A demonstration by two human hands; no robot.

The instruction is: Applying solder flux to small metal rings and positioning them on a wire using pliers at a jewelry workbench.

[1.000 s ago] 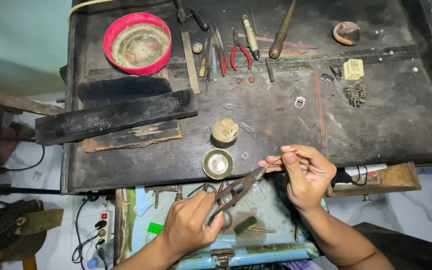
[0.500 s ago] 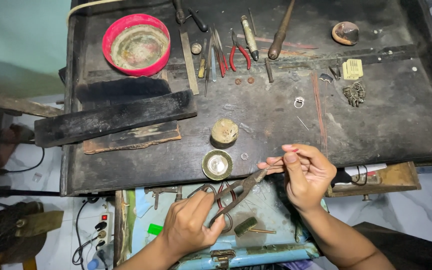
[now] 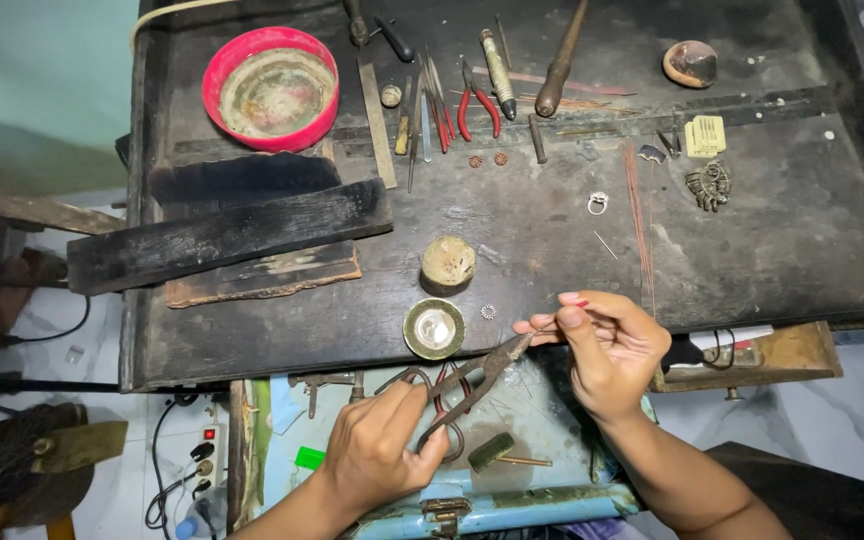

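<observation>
While my left hand (image 3: 377,450) is curled around the handles of the metal shears (image 3: 462,385), my right hand (image 3: 607,345) pinches a thin wire (image 3: 552,325) between thumb and fingers, just at the shears' tip, below the dark surface (image 3: 752,250).

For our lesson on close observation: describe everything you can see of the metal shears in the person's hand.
The shears look like dark, worn metal with two looped handles and short, tapering blades. The left hand grips the loops from below, in front of the workbench edge. They lie tilted, blades pointing up and right toward the right hand, whose fingertips pinch something thin at the blade tips. Whether the blades are closed cannot be told.
</observation>
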